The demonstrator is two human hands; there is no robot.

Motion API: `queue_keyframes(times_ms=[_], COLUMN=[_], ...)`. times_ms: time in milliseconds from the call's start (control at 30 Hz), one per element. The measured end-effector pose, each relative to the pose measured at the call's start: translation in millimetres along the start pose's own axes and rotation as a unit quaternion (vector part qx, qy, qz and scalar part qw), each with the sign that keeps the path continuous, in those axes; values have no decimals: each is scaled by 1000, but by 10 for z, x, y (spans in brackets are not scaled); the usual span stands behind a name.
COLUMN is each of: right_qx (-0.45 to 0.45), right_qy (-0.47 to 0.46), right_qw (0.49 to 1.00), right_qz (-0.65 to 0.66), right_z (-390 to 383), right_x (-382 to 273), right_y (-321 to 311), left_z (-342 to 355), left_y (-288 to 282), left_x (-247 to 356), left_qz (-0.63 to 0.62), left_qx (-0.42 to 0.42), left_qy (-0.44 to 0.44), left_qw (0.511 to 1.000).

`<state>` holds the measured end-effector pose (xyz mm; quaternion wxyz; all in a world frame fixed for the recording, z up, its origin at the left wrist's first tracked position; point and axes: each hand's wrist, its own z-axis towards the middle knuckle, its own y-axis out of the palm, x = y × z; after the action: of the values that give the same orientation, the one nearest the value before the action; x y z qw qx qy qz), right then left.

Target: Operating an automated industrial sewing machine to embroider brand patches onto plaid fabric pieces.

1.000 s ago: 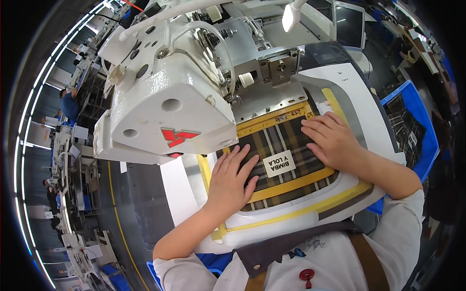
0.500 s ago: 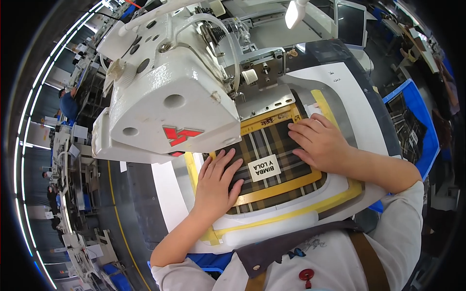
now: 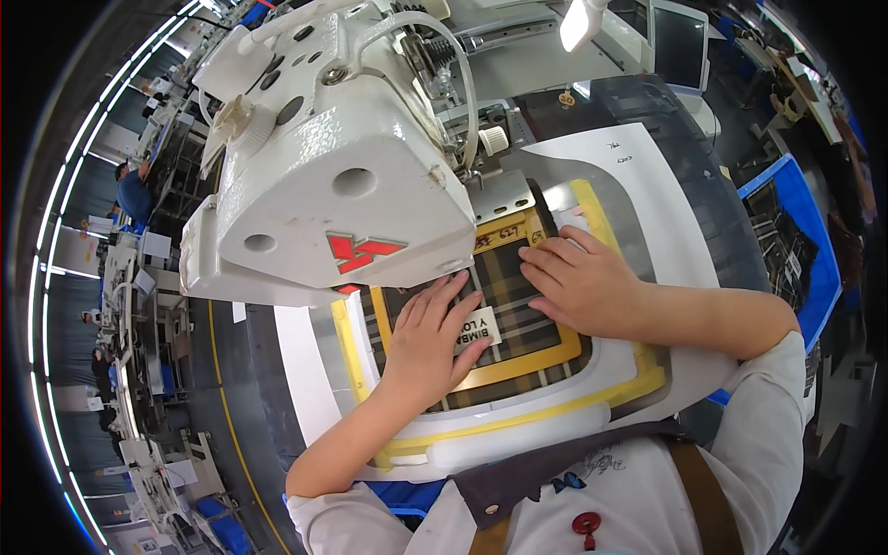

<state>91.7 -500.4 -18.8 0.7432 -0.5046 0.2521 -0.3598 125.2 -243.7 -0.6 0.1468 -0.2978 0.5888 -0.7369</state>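
Observation:
Under the head of a white sewing machine (image 3: pixel 342 176) lies dark plaid fabric (image 3: pixel 513 296), held flat within a yellow frame (image 3: pixel 527 363). My left hand (image 3: pixel 430 338) rests on the fabric with its fingers spread, its fingertips by the machine head. It partly covers a white label (image 3: pixel 483 328) with dark printing. On the fabric's right side lies my right hand (image 3: pixel 583 282), palm down and fingers stretched toward the middle. A metal clamp plate (image 3: pixel 504 196) meets the frame's far edge. The machine head hides the fabric's far left part.
The frame sits in a grey sheet edged with yellow tape (image 3: pixel 601 211), over white paper (image 3: pixel 680 222) on a dark table (image 3: pixel 731 231). A blue bin (image 3: pixel 819 245) with plaid pieces stands at the right. A lamp (image 3: pixel 580 26) and a screen (image 3: pixel 678 46) are at the back.
The frame and fabric have slid left relative to the machine, with both hands on them. My left hand now covers part of the label, which was fully visible before.

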Motion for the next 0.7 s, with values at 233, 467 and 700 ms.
queue_keyframes(times_ms=[233,467,700], right_qx=[0,-1,6], right_qy=[-21,-48,-71], right_qw=[1000,999,997], right_qz=[17,18,31], right_z=[-28,-36,-56], right_x=[59,111,174], right_y=[138,215,333], left_z=[129,236,284], left_y=[126,237,312], left_x=[87,128,132], left_qz=[-2,10,-13], left_qx=[1,-3,2], left_qy=[0,-3,-25], left_qw=[1000,1000,1000])
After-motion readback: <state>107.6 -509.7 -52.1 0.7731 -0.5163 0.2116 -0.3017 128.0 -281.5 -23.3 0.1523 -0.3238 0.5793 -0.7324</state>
